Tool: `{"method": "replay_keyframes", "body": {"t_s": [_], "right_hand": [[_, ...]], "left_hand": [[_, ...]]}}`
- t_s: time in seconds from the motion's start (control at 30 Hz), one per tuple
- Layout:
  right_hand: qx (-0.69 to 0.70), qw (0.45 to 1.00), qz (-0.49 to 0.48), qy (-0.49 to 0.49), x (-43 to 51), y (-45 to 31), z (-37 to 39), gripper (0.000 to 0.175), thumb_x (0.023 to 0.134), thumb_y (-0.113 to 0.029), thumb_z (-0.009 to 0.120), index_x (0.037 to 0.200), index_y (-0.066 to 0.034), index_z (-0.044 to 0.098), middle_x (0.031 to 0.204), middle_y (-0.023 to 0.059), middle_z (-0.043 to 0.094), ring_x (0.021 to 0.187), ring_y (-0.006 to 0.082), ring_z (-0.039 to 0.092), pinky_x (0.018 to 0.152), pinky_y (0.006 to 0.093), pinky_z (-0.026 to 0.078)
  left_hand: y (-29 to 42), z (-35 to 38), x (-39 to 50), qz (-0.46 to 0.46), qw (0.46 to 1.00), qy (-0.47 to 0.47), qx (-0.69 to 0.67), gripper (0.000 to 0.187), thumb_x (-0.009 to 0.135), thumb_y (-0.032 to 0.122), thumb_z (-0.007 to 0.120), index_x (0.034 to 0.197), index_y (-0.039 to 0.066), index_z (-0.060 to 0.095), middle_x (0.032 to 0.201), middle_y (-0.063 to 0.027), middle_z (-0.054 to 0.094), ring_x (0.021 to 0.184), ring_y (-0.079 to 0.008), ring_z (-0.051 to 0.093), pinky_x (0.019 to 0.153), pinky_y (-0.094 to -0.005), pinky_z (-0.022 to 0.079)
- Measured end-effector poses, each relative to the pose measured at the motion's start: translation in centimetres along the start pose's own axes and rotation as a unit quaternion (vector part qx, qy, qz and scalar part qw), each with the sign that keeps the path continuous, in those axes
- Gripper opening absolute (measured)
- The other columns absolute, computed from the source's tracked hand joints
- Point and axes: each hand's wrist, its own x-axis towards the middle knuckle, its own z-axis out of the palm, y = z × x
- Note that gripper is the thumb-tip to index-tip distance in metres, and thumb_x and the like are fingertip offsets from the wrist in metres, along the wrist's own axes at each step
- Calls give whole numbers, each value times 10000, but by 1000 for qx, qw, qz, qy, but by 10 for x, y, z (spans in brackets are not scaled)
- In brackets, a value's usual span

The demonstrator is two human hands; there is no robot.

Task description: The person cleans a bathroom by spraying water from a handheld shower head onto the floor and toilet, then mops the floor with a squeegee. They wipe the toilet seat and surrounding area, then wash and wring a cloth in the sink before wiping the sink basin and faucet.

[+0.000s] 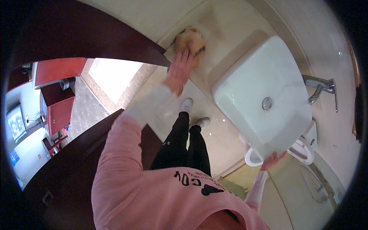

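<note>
My left hand (181,67), blurred, lies over a crumpled orange-brown cloth (191,43) on the beige stone countertop (212,34), near the edge by a dark red door. The cloth's folds stick out past my fingers. To the right stands a white rectangular vessel sink (258,86), with a round metal drain (267,103) in its bottom. My right hand (273,161) touches the outside of the sink's lower corner with its fingers spread; part of the hand is hidden behind the sink. A chrome faucet (322,86) rises behind the sink.
Beyond the sink are a white toilet (304,151) and a glass shower area (287,187). The dark red door (109,31) borders the counter's left end, and another dark wooden panel (77,164) is at my left side. A doorway opens onto a room with red cabinets (60,115).
</note>
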Motion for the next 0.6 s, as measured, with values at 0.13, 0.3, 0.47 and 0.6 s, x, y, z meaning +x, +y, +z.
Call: {"method": "replay_keyframes", "body": {"t_s": [0.13, 0.3, 0.47, 0.6], "right_hand": [[-55, 996, 55, 41, 0, -3, 4, 633, 853, 59, 430, 1434, -74, 213, 1450, 146, 280, 1285, 281, 341, 1042, 392, 325], [-77, 996, 37, 14, -1, -11, 7, 676, 868, 58, 429, 1457, -128, 155, 1442, 116, 276, 1264, 256, 354, 1023, 414, 347], [2, 999, 45, 11, -5, -26, 10, 664, 870, 51, 447, 1450, -141, 187, 1475, 98, 211, 1318, 255, 282, 1069, 422, 282], [155, 979, 122, 42, -6, -28, 10, 669, 854, 62, 462, 1443, -134, 211, 1475, 97, 222, 1326, 254, 273, 1072, 425, 282]], "left_hand": [[-4, 45, 113, 45, 998, 31, -42, 508, 756, 63, 556, 1251, 24, 448, 1195, -183, 478, 1047, -348, 469, 844, -413, 459], [85, 44, 147, 75, 990, 30, -115, 348, 770, 83, 552, 1117, 97, 581, 1178, -107, 499, 1027, -317, 483, 788, -409, 486], [62, 3, 34, 160, 952, 33, -258, 367, 833, 133, 470, 1189, 78, 540, 1297, -99, 471, 1217, -329, 400, 993, -397, 400], [-5, -5, -7, 29, 968, -213, -131, 434, 833, 139, 506, 1265, 109, 482, 1296, -85, 475, 1139, -364, 458, 946, -437, 419]]}}
